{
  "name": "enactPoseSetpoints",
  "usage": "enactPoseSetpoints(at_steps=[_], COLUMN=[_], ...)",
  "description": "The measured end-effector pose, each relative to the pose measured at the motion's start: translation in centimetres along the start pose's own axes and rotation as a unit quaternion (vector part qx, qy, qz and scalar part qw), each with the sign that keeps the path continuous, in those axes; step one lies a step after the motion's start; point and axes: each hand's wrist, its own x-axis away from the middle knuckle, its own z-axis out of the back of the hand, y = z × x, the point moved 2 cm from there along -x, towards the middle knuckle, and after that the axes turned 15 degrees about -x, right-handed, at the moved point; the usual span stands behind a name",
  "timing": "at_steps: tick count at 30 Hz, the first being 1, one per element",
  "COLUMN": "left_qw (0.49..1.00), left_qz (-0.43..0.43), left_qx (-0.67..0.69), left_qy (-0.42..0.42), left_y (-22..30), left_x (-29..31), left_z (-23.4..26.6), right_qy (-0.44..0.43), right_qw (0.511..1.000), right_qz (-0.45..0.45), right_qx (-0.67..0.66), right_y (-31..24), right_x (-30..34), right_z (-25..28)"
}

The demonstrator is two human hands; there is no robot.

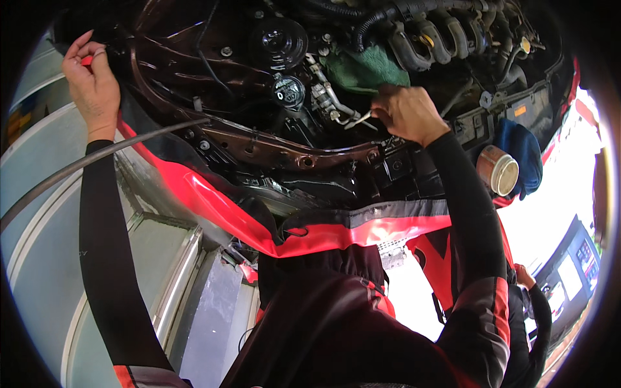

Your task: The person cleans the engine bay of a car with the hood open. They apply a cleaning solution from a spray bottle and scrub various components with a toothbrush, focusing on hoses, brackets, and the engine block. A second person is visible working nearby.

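Note:
My right hand (411, 113) is closed around a slim silvery wrench (359, 120). Its forked end reaches left, close to a metal pipe with fittings (325, 97) in the engine bay. Just behind that hand, a green cloth (365, 68) is bunched up against the engine. My left hand (92, 84) is raised at the far left, by the edge of the bay. Its fingers are curled, with a bit of red showing among them; what they grip I cannot make out. A round black cap (288, 92) sits left of the pipe.
A red and black fender cover (213, 207) drapes over the near edge. A dark rod or hose (97, 155) crosses by my left forearm. On the right are a round tub (499, 171) and a blue cloth (527, 155). Another person's hand (524, 276) shows at lower right.

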Motion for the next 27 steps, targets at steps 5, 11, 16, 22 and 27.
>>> enactPoseSetpoints(at_steps=[5,11,16,22,27], left_qw=[0.997,0.994,0.994,0.991,0.988], left_qz=[0.070,0.075,0.037,0.059,0.060], left_qx=[-0.011,-0.075,-0.095,-0.088,-0.111], left_qy=[-0.014,-0.034,-0.029,-0.077,-0.094], left_y=[1.2,2.4,2.2,1.0,0.4], left_x=[0.1,0.0,-0.2,0.0,-0.1], left_z=[0.1,0.6,0.4,-0.1,-0.3], right_qy=[0.013,0.074,0.040,0.060,0.005], right_qw=[0.998,0.996,0.998,0.997,0.998], right_qz=[-0.046,0.053,0.030,0.050,-0.046], right_qx=[-0.028,-0.012,0.026,-0.027,0.049], right_y=[-0.4,-1.1,-0.1,0.1,0.0], right_x=[0.4,-0.5,-0.6,0.0,-0.5], right_z=[-0.7,-0.9,-1.1,-1.3,-1.0])
